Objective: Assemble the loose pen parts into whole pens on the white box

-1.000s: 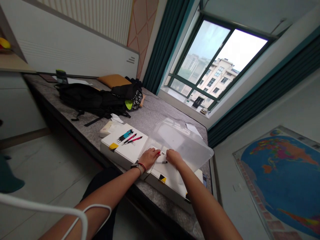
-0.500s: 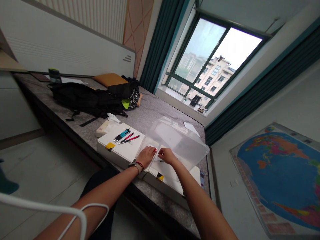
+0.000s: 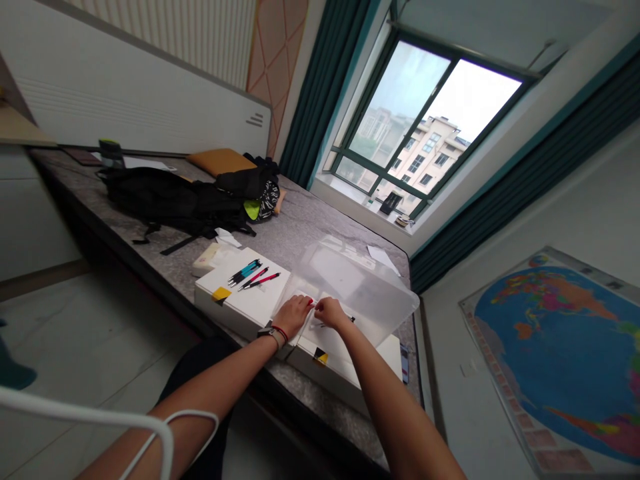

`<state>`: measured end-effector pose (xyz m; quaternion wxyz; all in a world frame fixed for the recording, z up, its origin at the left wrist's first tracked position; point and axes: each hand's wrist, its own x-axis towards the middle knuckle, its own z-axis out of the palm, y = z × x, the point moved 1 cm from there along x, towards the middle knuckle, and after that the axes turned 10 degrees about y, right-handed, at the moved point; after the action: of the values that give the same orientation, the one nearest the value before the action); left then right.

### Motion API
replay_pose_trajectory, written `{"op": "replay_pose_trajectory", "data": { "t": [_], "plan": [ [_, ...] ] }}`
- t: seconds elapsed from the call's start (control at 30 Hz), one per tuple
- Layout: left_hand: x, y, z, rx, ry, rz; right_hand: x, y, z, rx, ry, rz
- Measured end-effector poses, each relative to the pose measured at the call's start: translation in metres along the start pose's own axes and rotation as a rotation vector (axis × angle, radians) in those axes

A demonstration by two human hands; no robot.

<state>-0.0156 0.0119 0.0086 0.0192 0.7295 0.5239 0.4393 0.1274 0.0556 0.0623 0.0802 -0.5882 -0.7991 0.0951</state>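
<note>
My left hand (image 3: 294,315) rests low over a clear plastic box, fingers bent together, with a small red thing (image 3: 311,302) at its fingertips. Close by, my right hand (image 3: 330,311) is closed in a pinch, and what it holds is too small to make out. The frosted plastic lid (image 3: 360,277) tilts up behind both hands. Under my right wrist lie small dark pieces, partly hidden. To the left, several blue pens (image 3: 245,272) and red pens (image 3: 260,279) lie on a white box (image 3: 225,313).
Another white box (image 3: 345,370) sits under the plastic one, with a phone (image 3: 405,362) beside it. A tissue pack (image 3: 210,259), a black backpack (image 3: 155,200) and an orange envelope (image 3: 220,160) lie on the grey mattress (image 3: 320,213). A white cable (image 3: 100,415) crosses my left forearm.
My right hand has turned slightly and its fingers have drawn closer to my left fingertips. More of the small dark pieces shows beside the right wrist. My left hand stays nearly still.
</note>
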Motion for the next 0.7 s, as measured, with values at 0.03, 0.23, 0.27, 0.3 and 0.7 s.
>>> {"op": "replay_pose_trajectory", "data": {
  "t": [0.03,0.23,0.27,0.3,0.7],
  "plan": [
    [0.0,0.0,0.0,-0.002,0.001,0.0,-0.002,0.0,-0.005,0.057,0.017,0.023],
    [0.001,0.003,-0.001,0.025,-0.021,0.003,-0.012,-0.008,-0.04,0.426,0.018,0.049],
    [0.001,0.003,-0.002,0.029,-0.023,0.001,-0.014,-0.011,-0.045,0.428,0.018,0.015],
    [0.001,0.003,-0.002,0.031,-0.025,0.001,-0.015,-0.014,-0.048,0.406,0.018,-0.024],
    [0.001,0.003,-0.001,-0.012,-0.016,-0.014,0.005,-0.017,-0.045,0.168,0.101,-0.085]
  ]
}}
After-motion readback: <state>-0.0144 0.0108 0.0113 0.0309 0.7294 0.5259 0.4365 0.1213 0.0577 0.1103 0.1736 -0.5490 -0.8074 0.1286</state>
